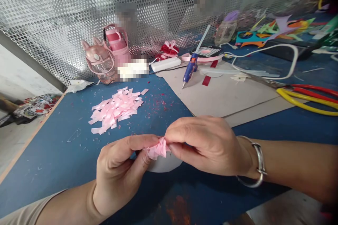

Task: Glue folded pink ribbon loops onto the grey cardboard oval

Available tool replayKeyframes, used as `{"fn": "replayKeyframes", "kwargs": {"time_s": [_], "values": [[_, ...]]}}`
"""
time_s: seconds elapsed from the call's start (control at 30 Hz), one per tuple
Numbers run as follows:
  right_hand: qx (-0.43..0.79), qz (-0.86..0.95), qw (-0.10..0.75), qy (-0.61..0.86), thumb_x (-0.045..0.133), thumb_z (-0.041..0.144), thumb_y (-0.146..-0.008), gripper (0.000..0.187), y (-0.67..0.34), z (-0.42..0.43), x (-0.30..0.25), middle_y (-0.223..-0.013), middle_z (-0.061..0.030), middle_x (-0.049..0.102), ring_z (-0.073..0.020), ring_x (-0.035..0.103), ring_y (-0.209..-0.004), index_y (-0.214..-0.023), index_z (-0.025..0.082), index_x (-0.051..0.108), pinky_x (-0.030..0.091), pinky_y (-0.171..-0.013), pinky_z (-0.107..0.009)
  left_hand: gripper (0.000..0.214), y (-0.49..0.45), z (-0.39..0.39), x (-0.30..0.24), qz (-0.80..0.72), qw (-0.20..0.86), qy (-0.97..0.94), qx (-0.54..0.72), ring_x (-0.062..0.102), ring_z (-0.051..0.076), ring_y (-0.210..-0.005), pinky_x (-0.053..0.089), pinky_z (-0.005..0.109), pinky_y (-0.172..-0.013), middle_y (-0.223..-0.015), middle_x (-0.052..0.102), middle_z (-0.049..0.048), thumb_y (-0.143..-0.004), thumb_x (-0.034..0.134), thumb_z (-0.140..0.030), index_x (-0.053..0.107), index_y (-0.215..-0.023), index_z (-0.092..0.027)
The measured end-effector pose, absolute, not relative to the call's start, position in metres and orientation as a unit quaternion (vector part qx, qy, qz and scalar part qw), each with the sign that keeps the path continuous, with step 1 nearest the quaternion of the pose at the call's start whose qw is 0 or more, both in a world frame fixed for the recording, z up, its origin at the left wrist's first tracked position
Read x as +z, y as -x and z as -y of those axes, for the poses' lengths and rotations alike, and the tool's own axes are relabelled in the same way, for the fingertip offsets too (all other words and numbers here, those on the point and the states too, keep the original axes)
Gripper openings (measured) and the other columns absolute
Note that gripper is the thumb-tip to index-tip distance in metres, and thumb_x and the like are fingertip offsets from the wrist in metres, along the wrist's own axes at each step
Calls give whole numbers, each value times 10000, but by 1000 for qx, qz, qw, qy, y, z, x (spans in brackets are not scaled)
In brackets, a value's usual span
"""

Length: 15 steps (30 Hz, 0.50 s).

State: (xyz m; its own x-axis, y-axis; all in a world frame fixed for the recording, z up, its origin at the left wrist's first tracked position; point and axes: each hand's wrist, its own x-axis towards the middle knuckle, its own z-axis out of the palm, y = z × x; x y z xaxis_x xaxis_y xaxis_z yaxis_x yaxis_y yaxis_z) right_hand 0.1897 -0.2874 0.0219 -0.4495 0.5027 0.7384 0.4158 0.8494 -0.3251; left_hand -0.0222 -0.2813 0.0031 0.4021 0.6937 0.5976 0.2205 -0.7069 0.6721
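Observation:
A small bunch of folded pink ribbon [158,150] is pinched between my two hands, low in the middle of the head view. My left hand [120,165] grips it from the left, thumb below and fingers above. From the right, my right hand [203,144] pinches the ribbon's edge with thumb and forefinger; a silver bangle circles that wrist. Under the hands a pale rounded surface [165,164] shows, partly hidden, and I cannot tell what it belongs to. Beyond my left hand lies a loose pile of cut pink ribbon pieces [116,109].
A blue glue gun [190,68] with a glue stick rests on grey cardboard [219,98]. Scissors with red and yellow handles [303,100] lie at the right. Pink bottles [101,59] and a white power bank-like block [166,64] stand along the perforated metal screen [79,14].

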Motion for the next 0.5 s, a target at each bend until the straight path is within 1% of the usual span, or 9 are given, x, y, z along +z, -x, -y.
{"fn": "replayKeyframes", "kwargs": {"time_s": [0.13, 0.2, 0.23, 0.3, 0.37, 0.4, 0.43, 0.47, 0.5], "values": [[55, 841, 448, 299, 566, 65, -883, 124, -187, 288, 21, -769, 4, 715, -78, 638, -695, -869, 176, 620, 508, -666, -174, 293, 24, 282, 5, -277, 247, -815, 445, 696, 30, -759, 515, 50, -736, -959, 777, -75, -852, 664, -45, 686, -1051, -259], [77, 831, 455, 310, 575, 64, -871, 131, -186, 287, 21, -748, 15, 705, -73, 625, -670, -838, 185, 613, 496, -649, -171, 268, 22, 282, 7, -298, 273, -801, 442, 696, 46, -741, 523, 75, -717, -934, 780, -66, -858, 667, -63, 698, -1028, -268], [105, 822, 463, 315, 583, 70, -871, 121, -186, 286, 20, -742, 20, 701, -68, 620, -658, -844, 186, 605, 492, -640, -165, 240, 20, 282, 8, -321, 300, -779, 447, 693, 53, -729, 526, 87, -696, -907, 780, -64, -862, 673, -83, 706, -1003, -275], [206, 790, 475, 329, 610, 115, -881, 105, -187, 284, 20, -765, 28, 698, -59, 613, -634, -952, 188, 585, 488, -608, -149, 156, 16, 282, 9, -371, 376, -709, 467, 681, 65, -688, 524, 105, -634, -841, 772, -58, -866, 692, -142, 712, -945, -276], [327, 753, 455, 346, 677, 213, -858, 288, -189, 282, 21, -810, 28, 691, -62, 609, -631, -1106, 188, 535, 485, -569, -143, 86, 12, 281, 9, -393, 431, -645, 494, 655, 66, -630, 505, 111, -564, -782, 756, -48, -862, 709, -184, 698, -904, -258], [369, 747, 426, 353, 701, 265, -839, 336, -190, 281, 21, -790, 33, 673, -64, 590, -611, -1115, 185, 528, 467, -533, -142, 75, 11, 280, 9, -391, 441, -630, 505, 644, 65, -609, 495, 114, -543, -759, 746, -46, -860, 712, -189, 687, -894, -251], [389, 752, 391, 360, 701, 296, -831, 290, -191, 280, 21, -733, 44, 637, -63, 553, -575, -1047, 179, 548, 431, -493, -143, 79, 11, 279, 8, -385, 440, -631, 510, 642, 67, -609, 496, 120, -543, -761, 742, -44, -865, 706, -184, 678, -900, -249], [388, 767, 356, 366, 677, 307, -839, 198, -192, 280, 21, -659, 55, 580, -57, 501, -535, -925, 174, 559, 382, -460, -148, 100, 12, 279, 6, -379, 428, -644, 508, 652, 73, -640, 508, 130, -568, -799, 746, -39, -870, 697, -172, 670, -922, -254], [372, 785, 330, 369, 637, 302, -861, 176, -192, 280, 21, -589, 67, 505, -49, 439, -495, -803, 172, 534, 327, -438, -157, 144, 13, 277, 5, -373, 407, -667, 501, 667, 84, -701, 527, 146, -616, -864, 749, -30, -873, 690, -158, 663, -965, -264]]}}
